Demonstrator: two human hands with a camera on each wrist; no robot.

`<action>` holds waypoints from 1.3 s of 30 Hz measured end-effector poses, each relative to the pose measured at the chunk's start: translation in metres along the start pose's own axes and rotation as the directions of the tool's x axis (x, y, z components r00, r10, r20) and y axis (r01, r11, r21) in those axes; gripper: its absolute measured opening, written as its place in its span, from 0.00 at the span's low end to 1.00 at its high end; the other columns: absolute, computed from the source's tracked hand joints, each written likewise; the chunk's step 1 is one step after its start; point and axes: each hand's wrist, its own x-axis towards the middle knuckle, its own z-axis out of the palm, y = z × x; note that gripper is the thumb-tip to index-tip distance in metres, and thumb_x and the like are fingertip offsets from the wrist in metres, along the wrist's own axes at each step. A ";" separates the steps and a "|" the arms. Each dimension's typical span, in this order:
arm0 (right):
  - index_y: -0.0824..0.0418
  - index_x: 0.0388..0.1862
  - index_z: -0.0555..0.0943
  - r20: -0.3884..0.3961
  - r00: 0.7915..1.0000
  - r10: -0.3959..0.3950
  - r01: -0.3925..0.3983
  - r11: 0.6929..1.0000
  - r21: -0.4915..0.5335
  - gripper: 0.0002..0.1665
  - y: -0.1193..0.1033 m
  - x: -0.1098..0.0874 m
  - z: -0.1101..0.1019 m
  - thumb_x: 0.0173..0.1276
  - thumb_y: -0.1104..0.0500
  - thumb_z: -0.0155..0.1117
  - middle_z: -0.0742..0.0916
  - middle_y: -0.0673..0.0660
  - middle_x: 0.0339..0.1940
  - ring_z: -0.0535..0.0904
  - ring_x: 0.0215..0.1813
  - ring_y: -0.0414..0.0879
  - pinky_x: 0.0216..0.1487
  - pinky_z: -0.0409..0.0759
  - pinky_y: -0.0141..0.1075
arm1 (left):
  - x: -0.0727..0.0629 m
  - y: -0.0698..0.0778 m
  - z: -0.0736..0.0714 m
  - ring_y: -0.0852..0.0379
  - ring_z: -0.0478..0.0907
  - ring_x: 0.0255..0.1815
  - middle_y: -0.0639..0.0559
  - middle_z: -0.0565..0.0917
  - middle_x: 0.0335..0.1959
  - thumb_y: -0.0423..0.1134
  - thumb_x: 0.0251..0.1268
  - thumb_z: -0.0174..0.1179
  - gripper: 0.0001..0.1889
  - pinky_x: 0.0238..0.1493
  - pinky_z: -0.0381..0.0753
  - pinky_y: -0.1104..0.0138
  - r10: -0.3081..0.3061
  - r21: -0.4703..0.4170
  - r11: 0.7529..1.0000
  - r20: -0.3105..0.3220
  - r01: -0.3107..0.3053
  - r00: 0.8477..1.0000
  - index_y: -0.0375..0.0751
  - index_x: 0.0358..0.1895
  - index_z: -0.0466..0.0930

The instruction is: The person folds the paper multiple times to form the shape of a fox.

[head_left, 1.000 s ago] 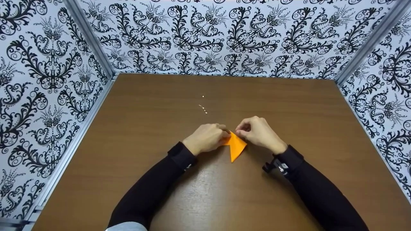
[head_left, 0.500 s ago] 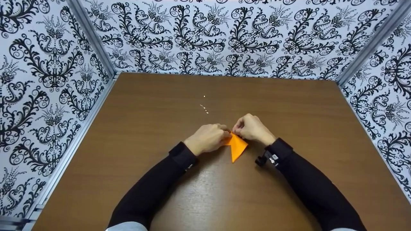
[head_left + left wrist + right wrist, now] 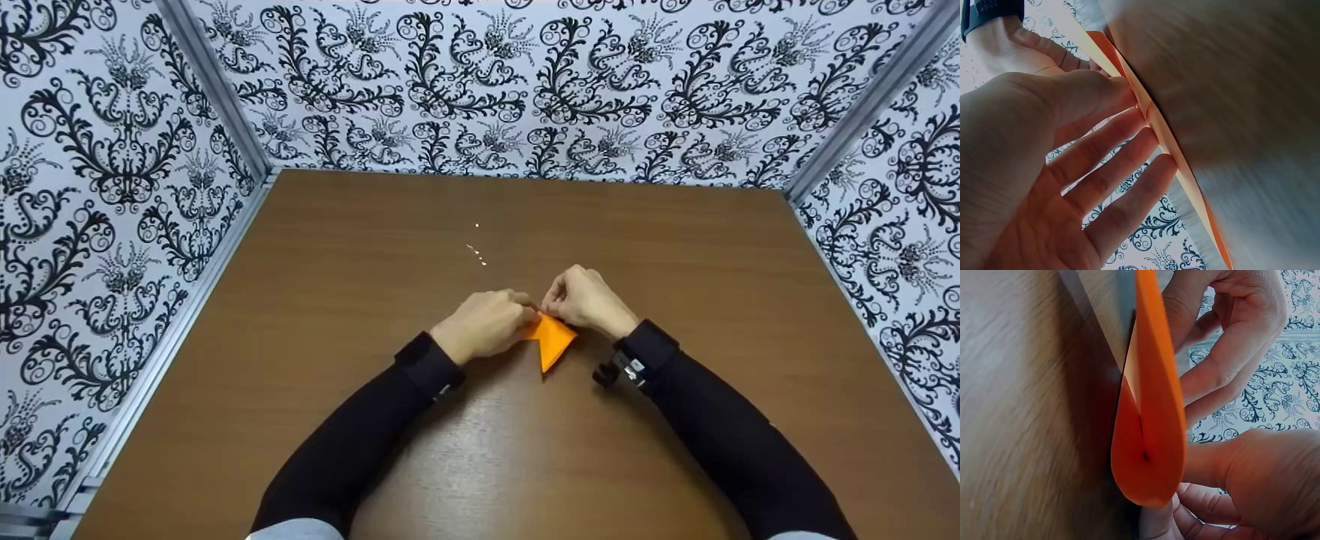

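A folded sheet of orange paper (image 3: 555, 345) lies on the brown table (image 3: 375, 247), one pointed corner toward the person. My left hand (image 3: 484, 324) rests on its left part. In the left wrist view, the fairly straight fingers (image 3: 1140, 180) press their tips on the paper (image 3: 1185, 169). At the far edge, my right hand (image 3: 589, 301) pinches the paper with thumb and curled fingers. The right wrist view shows the paper (image 3: 1154, 467) bent over in a rounded loop, its layers apart, with the right thumb (image 3: 1204, 461) against it. Part of the sheet is hidden under the left hand.
Patterned walls (image 3: 480, 90) with metal posts (image 3: 214, 82) enclose the table's back and sides. Small bright specks (image 3: 477, 255) show on the tabletop beyond the hands. Each wrist wears a black band; a small camera (image 3: 606, 373) hangs from the right one.
My right hand has moved left to the paper's far corner, closer to the left hand. The paper's far tip has tipped slightly nearer. The left hand has barely moved.
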 end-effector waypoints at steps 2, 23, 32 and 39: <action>0.59 0.41 0.99 0.002 1.000 0.008 -0.008 1.000 -0.005 0.06 0.000 0.000 0.001 0.80 0.61 0.79 0.99 0.60 0.44 0.87 0.38 0.47 0.41 0.82 0.32 | 0.000 0.001 0.000 0.44 0.95 0.57 0.47 0.96 0.59 0.46 0.91 0.69 0.10 0.55 0.99 0.49 -0.002 0.006 1.000 0.000 0.002 1.000 0.47 0.55 0.97; 0.62 0.43 0.98 0.037 0.999 -0.003 0.004 1.000 -0.025 0.06 0.004 -0.016 -0.004 0.82 0.61 0.81 0.98 0.61 0.43 0.87 0.35 0.46 0.37 0.83 0.31 | -0.001 0.002 -0.001 0.44 0.95 0.58 0.47 0.96 0.62 0.42 0.92 0.68 0.10 0.58 0.99 0.50 -0.007 -0.023 1.000 -0.012 0.007 1.000 0.47 0.59 0.98; 0.62 0.44 0.97 0.016 1.000 -0.014 0.015 1.000 -0.015 0.07 0.013 -0.032 -0.004 0.84 0.61 0.79 0.97 0.60 0.41 0.83 0.34 0.46 0.38 0.80 0.35 | -0.002 0.003 -0.001 0.44 0.96 0.59 0.46 0.97 0.64 0.45 0.92 0.68 0.12 0.60 0.99 0.50 -0.015 -0.035 0.999 -0.021 0.014 1.000 0.46 0.60 0.98; 0.59 0.42 0.96 -0.014 0.999 -0.048 0.048 0.999 -0.025 0.07 0.023 -0.047 -0.003 0.84 0.60 0.80 0.95 0.58 0.39 0.83 0.36 0.45 0.41 0.81 0.34 | -0.002 0.002 0.001 0.43 0.96 0.61 0.45 0.96 0.65 0.45 0.92 0.68 0.13 0.63 0.99 0.50 -0.017 -0.059 0.998 -0.021 0.015 1.000 0.45 0.62 0.98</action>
